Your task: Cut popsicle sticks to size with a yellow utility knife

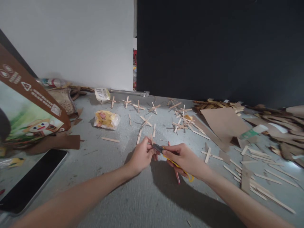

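Observation:
At the middle of the grey surface, my left hand (142,155) pinches a small wooden stick (151,138) between its fingertips. My right hand (184,158) is wrapped round a yellow-handled tool with a dark front part (157,147), whose tip meets the stick at my left fingers. A red pencil-like rod (177,176) lies under my right hand. Just beyond the hands are loose sticks (154,130) and crossed sticks (146,121). Another crossed pair (208,155) rests right of my right hand. The exact contact between tool and stick is partly hidden by my fingers.
A black phone (33,180) and a printed carton (33,107) stand or lie at the left. A yellow packet (106,119) sits further back. Many loose sticks (273,198), brown cardboard (224,123) and a green-white tube (254,131) are at the right. Upright panels close off the back.

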`<state>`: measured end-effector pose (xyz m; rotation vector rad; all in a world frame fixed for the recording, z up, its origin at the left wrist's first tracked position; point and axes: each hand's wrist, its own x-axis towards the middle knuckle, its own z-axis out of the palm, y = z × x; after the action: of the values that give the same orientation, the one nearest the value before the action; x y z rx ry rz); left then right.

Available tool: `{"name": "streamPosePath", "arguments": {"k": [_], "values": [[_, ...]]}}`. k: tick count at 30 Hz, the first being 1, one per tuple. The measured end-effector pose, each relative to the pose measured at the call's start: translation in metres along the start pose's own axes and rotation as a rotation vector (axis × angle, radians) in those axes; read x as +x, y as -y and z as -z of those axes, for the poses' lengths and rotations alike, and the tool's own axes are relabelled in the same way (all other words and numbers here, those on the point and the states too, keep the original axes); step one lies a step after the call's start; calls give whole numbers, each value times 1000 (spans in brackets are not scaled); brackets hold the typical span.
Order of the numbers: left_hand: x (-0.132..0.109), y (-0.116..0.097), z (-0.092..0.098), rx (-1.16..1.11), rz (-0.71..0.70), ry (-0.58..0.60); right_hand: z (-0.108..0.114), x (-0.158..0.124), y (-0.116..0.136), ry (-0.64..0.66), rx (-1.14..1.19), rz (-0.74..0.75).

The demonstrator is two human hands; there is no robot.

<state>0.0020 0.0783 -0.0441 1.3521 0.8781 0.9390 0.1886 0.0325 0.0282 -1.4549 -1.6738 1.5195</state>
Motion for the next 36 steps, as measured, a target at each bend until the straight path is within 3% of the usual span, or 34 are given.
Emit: {"name": "streamPosePath", "arguments": {"k": [10,14,17,21,23,31,36], "values": [[-2,-2,-1,-12,3,-75,12,-7,11,-311,-425,258],[-4,-4,-1,180,4,-108,25,-11,7,-390,-593,306],[-7,-7,0,398,-78,-23,32,-13,5,-431,-692,337],[-13,-12,-2,599,-67,165,35,-16,6,-336,-786,319],[-15,-16,-4,678,-36,200,34,-16,7,-274,-849,291],[-19,-29,-8,1010,41,236,33,-19,6,-238,-1058,272],[-14,-26,0,851,-86,137,37,-19,1,-228,-1080,290]]}}
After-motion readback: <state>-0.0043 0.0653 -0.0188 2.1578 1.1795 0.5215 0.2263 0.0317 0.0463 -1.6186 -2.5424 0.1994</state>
